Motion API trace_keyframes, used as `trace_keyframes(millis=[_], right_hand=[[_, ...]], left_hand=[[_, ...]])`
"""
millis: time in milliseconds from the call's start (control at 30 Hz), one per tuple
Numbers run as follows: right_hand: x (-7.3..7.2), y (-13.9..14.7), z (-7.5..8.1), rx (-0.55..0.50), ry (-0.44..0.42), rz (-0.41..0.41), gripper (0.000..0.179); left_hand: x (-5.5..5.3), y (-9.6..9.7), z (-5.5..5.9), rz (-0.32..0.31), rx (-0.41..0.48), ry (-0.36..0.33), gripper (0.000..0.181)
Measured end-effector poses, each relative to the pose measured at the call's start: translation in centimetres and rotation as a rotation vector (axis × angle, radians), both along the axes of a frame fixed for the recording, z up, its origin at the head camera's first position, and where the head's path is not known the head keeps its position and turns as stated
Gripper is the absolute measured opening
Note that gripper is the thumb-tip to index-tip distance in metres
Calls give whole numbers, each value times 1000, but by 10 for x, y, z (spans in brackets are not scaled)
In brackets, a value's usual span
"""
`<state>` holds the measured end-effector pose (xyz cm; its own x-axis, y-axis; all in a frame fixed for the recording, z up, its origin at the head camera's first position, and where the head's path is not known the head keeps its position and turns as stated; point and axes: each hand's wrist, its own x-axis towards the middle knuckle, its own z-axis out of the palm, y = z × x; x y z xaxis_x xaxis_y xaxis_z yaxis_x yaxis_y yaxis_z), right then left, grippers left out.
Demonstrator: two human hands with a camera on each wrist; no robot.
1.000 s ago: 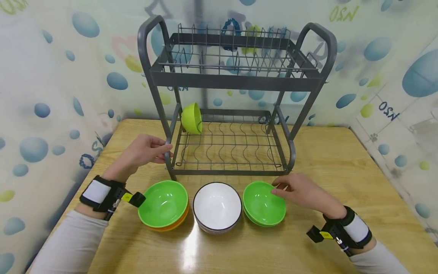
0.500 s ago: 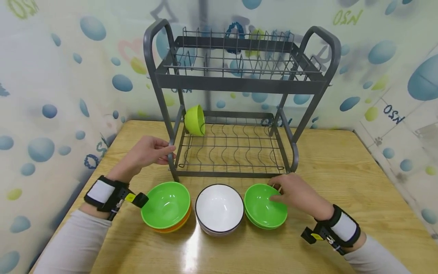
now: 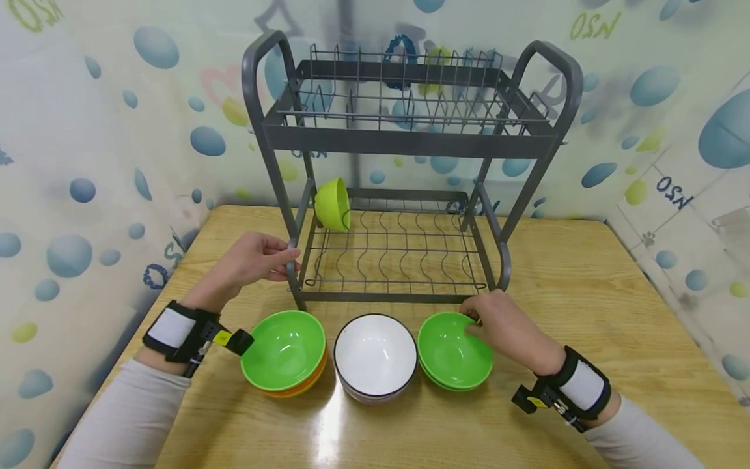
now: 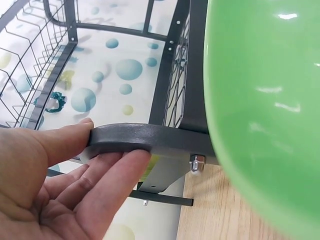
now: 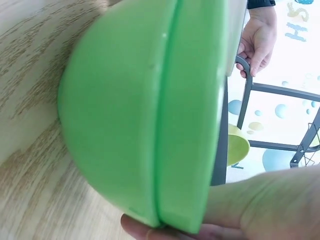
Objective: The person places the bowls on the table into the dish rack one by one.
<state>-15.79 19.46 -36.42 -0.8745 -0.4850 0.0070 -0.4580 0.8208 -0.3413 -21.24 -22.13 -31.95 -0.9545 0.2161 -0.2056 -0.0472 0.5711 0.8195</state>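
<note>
My left hand grips the lower left side bar of a dark grey two-tier dish rack; in the left wrist view the thumb lies above the bar and the fingers curl under it. My right hand pinches the far right rim of a green bowl, thumb inside and fingers outside. That bowl sits nested on another green one, and the right wrist view shows both rims close together, fingertips under them. The thumb is hidden there. A yellow-green bowl stands on edge at the rack's lower left.
Left of the pinched bowl stands a stack of white bowls with dark rims. Further left, a larger green bowl rests on an orange one. All stand on the wooden table, in front of the rack; a patterned wall covering lies behind.
My right hand has shifted slightly left and its fingers have closed on the green bowl's rim. The left hand stays on the rack bar, and the bowls keep their places.
</note>
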Motion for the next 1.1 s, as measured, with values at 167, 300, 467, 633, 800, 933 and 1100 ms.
trace_keyframes(millis=[167, 300, 467, 633, 800, 933, 1100], right_hand=[[1, -1, 3, -3, 24, -6, 15], [3, -2, 4, -10, 41, -13, 17], [4, -3, 8, -30, 47, -34, 15], [4, -3, 10, -34, 58, -31, 13], [4, -2, 14, -56, 67, -33, 13], [3, 1, 20, -82, 81, -56, 15], [2, 4, 32, -120, 86, -88, 20]], left_hand=[[1, -1, 0, 9, 3, -1, 43], [1, -1, 0, 4, 3, -1, 45], [1, -1, 0, 1, 7, -4, 48], [1, -2, -1, -3, 7, -1, 47], [1, -1, -1, -5, -1, 4, 45], [0, -1, -2, -4, 0, 2, 46], [0, -1, -2, -4, 4, 3, 47]])
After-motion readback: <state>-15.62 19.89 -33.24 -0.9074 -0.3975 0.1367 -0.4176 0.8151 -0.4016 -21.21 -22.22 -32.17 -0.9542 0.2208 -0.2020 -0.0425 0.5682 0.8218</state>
